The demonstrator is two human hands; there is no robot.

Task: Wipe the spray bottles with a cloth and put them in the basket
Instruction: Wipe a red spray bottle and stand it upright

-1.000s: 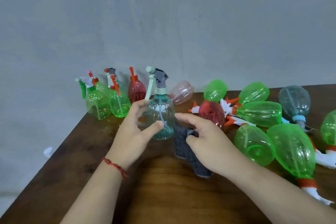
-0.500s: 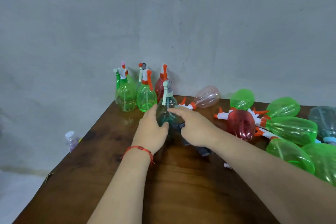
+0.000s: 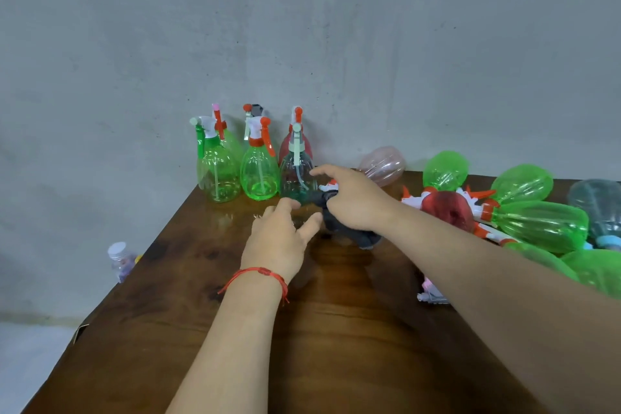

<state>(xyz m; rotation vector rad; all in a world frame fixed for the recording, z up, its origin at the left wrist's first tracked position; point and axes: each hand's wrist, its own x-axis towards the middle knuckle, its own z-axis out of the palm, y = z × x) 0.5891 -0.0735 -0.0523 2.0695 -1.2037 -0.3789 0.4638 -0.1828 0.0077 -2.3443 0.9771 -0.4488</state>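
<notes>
Head camera is looking down at a teal spray bottle [image 3: 297, 180] that is standing upright near the far left corner of the bench [image 3: 336, 346], with its pale trigger head on top. The left hand [image 3: 280, 237] is hovering just in front of the bottle's base. Its fingers are spread and relaxed and are holding nothing. Whether its fingertips are touching the plastic is hard to tell from this angle.

The right hand [image 3: 351, 202] is reaching in from the right, its lower fingers curling round a dark cloth [image 3: 361, 237]. Its forefinger is pointing out straight toward the bottle's right side. The cloth is trailing from that hand down onto the bench, just beside the left thumb.

Just left of the teal bottle, an orange-triggered green bottle [image 3: 259, 176] and a green-triggered green bottle [image 3: 218, 175] are standing in a row along the far edge. A red upright bottle [image 3: 285, 146] is standing behind the teal one, close to the grey wall [image 3: 302, 27].

Further right along the far edge a pink bottle [image 3: 384, 165] is lying on its side. A red lying bottle [image 3: 448, 212], a heap of green lying bottles [image 3: 541, 225] and a grey-blue bottle [image 3: 594, 205] are crowding the right edge.

A red thread bracelet [image 3: 258, 274] is circling the left wrist. Off the left edge, a small white-lidded jar [image 3: 119, 259] is sitting below the bench.
</notes>
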